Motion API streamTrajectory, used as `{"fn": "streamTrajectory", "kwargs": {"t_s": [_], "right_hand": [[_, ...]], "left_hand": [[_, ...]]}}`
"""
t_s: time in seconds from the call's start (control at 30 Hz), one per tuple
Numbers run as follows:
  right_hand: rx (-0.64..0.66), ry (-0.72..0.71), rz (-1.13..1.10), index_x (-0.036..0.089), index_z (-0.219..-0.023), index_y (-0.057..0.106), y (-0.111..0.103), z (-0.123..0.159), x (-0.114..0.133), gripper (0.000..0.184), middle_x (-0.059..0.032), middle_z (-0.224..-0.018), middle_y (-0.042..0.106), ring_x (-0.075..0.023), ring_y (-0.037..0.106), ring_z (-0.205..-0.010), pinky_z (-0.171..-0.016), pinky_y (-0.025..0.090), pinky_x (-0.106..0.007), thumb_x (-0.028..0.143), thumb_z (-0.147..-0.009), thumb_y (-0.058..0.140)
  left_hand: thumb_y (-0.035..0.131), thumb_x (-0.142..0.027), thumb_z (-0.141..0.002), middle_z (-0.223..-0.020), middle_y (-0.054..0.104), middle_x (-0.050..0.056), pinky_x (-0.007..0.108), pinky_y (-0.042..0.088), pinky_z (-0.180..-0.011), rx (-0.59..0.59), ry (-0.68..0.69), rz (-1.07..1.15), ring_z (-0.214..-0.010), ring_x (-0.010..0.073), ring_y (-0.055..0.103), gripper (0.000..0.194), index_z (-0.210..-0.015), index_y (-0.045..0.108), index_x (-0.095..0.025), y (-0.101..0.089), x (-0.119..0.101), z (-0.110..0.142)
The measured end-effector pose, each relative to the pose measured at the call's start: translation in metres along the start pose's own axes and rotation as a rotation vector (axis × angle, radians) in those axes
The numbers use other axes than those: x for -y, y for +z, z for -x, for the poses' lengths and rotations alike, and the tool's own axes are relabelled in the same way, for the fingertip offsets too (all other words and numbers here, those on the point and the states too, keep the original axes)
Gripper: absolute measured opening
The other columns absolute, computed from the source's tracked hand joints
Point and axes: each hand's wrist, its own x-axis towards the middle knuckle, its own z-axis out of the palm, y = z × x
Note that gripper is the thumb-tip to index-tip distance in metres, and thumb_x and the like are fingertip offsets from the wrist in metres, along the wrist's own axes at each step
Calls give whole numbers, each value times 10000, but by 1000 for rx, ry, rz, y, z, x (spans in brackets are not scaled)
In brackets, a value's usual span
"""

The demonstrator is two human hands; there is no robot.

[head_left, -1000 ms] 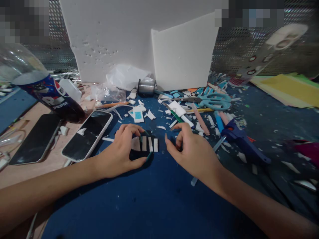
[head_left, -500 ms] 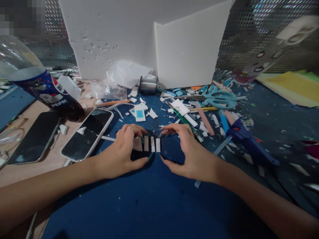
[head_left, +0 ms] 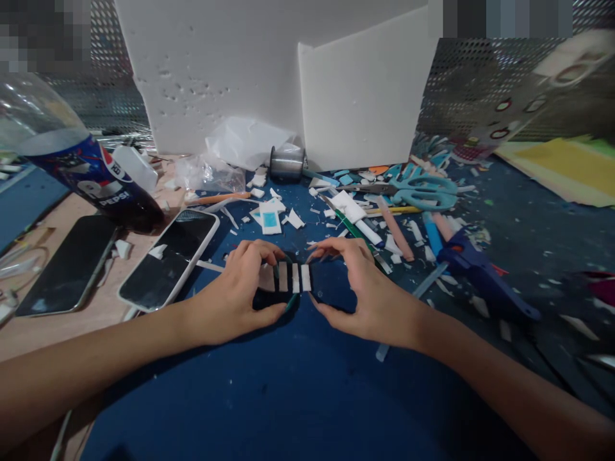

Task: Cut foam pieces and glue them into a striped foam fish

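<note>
Several short white foam strips stand in a row on the blue mat between my two hands. My left hand [head_left: 250, 285] curves around the left part of the row, fingers and thumb apart, and its palm shades the strips there. Its green thumbnail lies by the lower end of a middle strip [head_left: 296, 278]. My right hand [head_left: 358, 288] forms a similar open curve on the right. The fingertips and long nails of that hand are close to the two ends of the rightmost strip [head_left: 306, 278]; whether they touch it I cannot tell.
Foam scraps, a blue-marked foam piece [head_left: 270, 219], light-blue scissors [head_left: 425, 192] and a wire spool [head_left: 287, 164] lie beyond my hands. Two phones [head_left: 170, 259] and a Pepsi bottle [head_left: 96, 173] are at left. A blue glue gun [head_left: 485, 278] is at right; large foam boards [head_left: 365, 102] stand behind.
The two rightmost strips have shifted slightly right, and the middle one, tilted before, now stands straighter. My right thumb has moved a little right; my left hand has barely moved.
</note>
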Motion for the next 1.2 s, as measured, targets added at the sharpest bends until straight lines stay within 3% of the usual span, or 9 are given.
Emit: {"fn": "streamTrajectory", "kwargs": {"t_s": [0.27,0.93,1.2], "right_hand": [[-19,-33,9,259,-1220,304,1,0,-1,558,-100,-1136,457,-287,419,-1094,-895,423,-468,320,-752,602],[-4,-2,10,256,-1233,295,0,0,-2,562,-107,-1135,440,-291,422,-1089,-890,427,-476,340,-764,593],[-83,-2,-40,263,-1248,313,2,-2,0,625,-114,-1203,400,-304,381,-1167,-910,419,-482,365,-726,640]], "left_hand": [[610,-282,-791,-1158,426,122,486,433,-816,-55,88,-111,-1076,288,389,399,-971,259,-223,2,-1,3],[546,-275,-833,-1148,438,132,462,447,-804,-40,70,-122,-1064,281,407,313,-971,271,-219,2,0,2],[619,-331,-696,-1126,469,155,521,375,-879,-202,117,-336,-1064,326,399,474,-981,265,-198,5,-7,5]]}}
